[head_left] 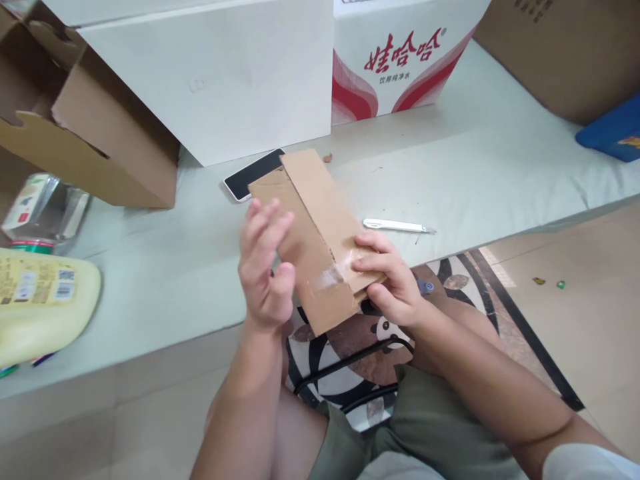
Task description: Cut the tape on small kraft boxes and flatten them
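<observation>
A small brown cardboard box (313,227) is tilted over the table's front edge, a strip of clear tape near its lower end. My right hand (393,277) grips its lower right corner, fingers on top and thumb at the side. On the left, my left hand (265,263) is raised beside the box with its fingers apart, holding nothing. Just right of the box lies a white-handled craft knife (399,226) with its blade pointing right. A phone (257,175) with a dark screen lies behind the box, partly covered by it.
Across the back stand a large white box (215,80) and a white-and-red carton (395,67). To the left are an open cardboard box (120,140), a clear plastic bottle (47,210) and a yellow jug (45,307). A blue container (613,130) stands at the far right.
</observation>
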{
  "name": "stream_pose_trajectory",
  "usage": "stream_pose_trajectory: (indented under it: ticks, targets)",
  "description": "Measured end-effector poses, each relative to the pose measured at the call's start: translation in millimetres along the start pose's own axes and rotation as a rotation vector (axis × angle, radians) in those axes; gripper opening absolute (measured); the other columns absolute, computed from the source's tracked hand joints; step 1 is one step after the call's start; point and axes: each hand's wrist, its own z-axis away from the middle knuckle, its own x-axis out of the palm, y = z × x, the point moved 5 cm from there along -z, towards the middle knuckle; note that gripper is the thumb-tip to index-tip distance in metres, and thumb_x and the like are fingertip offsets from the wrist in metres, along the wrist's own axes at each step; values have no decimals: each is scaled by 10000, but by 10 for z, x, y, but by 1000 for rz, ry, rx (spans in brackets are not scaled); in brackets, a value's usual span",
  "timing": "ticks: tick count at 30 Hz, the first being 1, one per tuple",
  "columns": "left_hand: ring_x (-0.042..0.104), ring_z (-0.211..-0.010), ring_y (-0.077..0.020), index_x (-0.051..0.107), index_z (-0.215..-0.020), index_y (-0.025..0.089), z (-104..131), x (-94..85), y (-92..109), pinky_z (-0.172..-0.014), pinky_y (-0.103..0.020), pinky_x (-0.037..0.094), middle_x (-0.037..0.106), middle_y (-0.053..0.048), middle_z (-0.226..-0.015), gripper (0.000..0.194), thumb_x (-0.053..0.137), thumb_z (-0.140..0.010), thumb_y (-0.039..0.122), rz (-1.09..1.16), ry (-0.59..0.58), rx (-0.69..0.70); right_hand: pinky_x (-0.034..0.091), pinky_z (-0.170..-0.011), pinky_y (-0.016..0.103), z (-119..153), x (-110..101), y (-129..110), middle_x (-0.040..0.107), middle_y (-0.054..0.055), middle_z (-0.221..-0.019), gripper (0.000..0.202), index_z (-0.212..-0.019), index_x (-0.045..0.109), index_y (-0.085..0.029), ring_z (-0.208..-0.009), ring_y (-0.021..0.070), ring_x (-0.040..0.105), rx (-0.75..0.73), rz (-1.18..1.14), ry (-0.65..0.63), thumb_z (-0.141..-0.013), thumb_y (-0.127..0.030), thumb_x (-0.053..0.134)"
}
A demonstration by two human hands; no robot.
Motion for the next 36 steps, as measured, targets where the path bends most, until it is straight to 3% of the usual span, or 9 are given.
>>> stream_pose_trajectory:
  ticks: [3,11,15,18,21,25,30,32,36]
  targets:
    - [470,-1495,-335,794,-1201,324,-10,94,57,-1356,-560,188,693,-41,-1346,416,495,-977,506,-33,-84,82,492,-1187,560,-16,34,-12,620,59,-1446,305,-1324,624,-379,-1366,270,604,-2,-24,-9,-1039,-430,528]
    - [511,-1435,-326,814,-1158,306,15,116,28,-1331,-564,263,703,-52,-1284,426,426,-998,384,-64,-43,95,488,-1191,552,6,19,-3,628,62,-1464,306,-1295,644,-353,-1372,284,608,35,-45,-13,-1035,-463,526]
    - [541,-1398,-312,799,-1180,303,-1,113,43,-1318,-561,294,697,-52,-1279,406,434,-1004,336,-42,-47,146,497,-1188,546,56,-28,-4,603,70,-1528,413,-1384,599,-339,-1422,295,584,61,-39,-6,-1059,-517,416]
    - [540,-1401,-309,777,-1220,314,1,115,31,-1313,-565,306,685,-37,-1307,417,411,-1023,350,-67,-56,175,482,-1200,564,64,-147,101,619,89,-1510,410,-1388,579,-312,-1442,301,570,191,103,70,-1063,-466,381]
    - [535,-1411,-307,758,-1250,315,13,111,14,-1312,-569,317,676,-31,-1335,424,398,-1030,361,-98,-78,193,455,-1205,601,62,-275,314,620,143,-1502,387,-1363,594,-250,-1431,334,567,384,404,83,-1009,-352,476]
    - [520,-1433,-306,748,-1263,312,29,102,11,-1313,-579,316,672,-34,-1348,433,384,-1030,340,-122,-70,192,441,-1175,664,97,-294,583,586,212,-1534,514,-1438,579,-159,-1428,415,538,541,715,-106,-937,-261,521]
    - [504,-1445,-301,747,-1262,315,31,112,32,-1320,-575,307,668,-29,-1356,427,397,-1019,300,-86,-53,189,493,-1109,591,151,-69,584,612,166,-1497,507,-1453,610,-206,-1410,391,529,451,745,-413,-954,-218,524]
    - [509,-1440,-298,746,-1262,317,29,113,35,-1322,-576,305,668,-27,-1353,421,402,-1020,300,-80,-62,191,507,-1067,547,154,-18,555,667,154,-1395,507,-1439,627,-217,-1328,360,567,435,765,-442,-943,-176,532]
    - [515,-1438,-293,738,-1278,326,29,101,25,-1320,-572,312,665,-22,-1356,421,397,-1031,312,-73,-72,190,517,-940,497,142,-36,565,713,154,-1218,315,-1172,770,-222,-1141,340,606,458,858,-419,-937,-167,567]
